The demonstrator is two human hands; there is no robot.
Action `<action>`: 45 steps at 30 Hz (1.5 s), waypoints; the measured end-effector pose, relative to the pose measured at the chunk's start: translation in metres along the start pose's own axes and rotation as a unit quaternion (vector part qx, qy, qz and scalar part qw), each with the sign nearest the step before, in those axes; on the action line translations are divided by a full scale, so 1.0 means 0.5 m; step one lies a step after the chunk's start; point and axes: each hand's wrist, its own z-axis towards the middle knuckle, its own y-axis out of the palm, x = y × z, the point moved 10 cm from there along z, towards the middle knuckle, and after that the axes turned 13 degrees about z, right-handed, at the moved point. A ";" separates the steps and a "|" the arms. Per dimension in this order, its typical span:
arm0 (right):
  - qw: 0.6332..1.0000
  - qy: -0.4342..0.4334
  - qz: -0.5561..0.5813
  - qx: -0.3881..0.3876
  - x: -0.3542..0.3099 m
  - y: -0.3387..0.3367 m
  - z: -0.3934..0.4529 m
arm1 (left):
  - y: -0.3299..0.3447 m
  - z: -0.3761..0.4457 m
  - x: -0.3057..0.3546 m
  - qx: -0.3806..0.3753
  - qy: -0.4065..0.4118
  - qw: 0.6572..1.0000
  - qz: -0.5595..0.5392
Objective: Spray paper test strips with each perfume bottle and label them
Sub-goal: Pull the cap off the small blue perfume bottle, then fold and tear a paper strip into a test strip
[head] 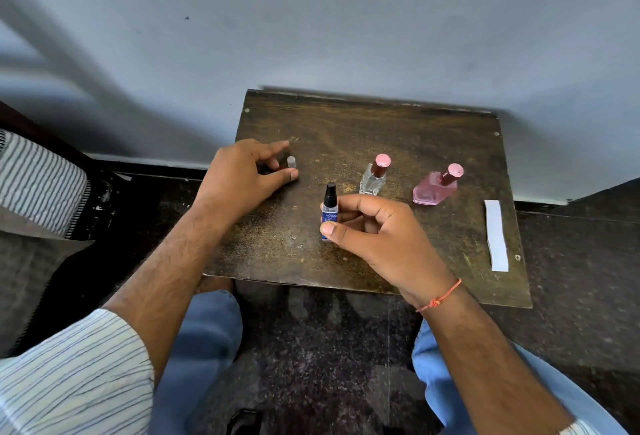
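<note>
Blue-labelled bottle (329, 213), pink bottle (435, 188), white strip (496, 235), striped sleeve (72, 375).

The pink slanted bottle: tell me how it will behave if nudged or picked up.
The pink bottle looks like glass, so probably rigid, smooth and breakable if dropped. Its leaning shape and tall cap suggest it may tip toward the paper strip when pushed. Pink liquid fills it, so likely heavy for its size.
</note>
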 end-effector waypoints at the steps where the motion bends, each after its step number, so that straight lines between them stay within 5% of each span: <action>1: 1.000 -0.001 -0.001 -0.001 0.000 0.001 0.000 | -0.010 -0.002 0.002 0.004 -0.003 1.000 -0.006; 12: 0.992 -0.060 -0.103 0.043 -0.006 0.021 0.019 | -0.049 -0.168 0.087 -0.031 0.053 0.998 -0.015; 24: 0.950 -0.171 -0.232 0.117 -0.039 0.053 0.061 | -0.003 -0.108 0.053 -0.024 0.066 0.998 -0.001; 36: 0.942 -0.182 -0.256 0.120 -0.037 0.075 0.067 | -0.009 -0.097 0.036 -0.004 0.077 0.997 0.008; 45: 0.956 -0.153 -0.227 0.109 -0.035 0.062 0.054 | -0.043 -0.091 0.007 -0.067 0.045 0.995 0.065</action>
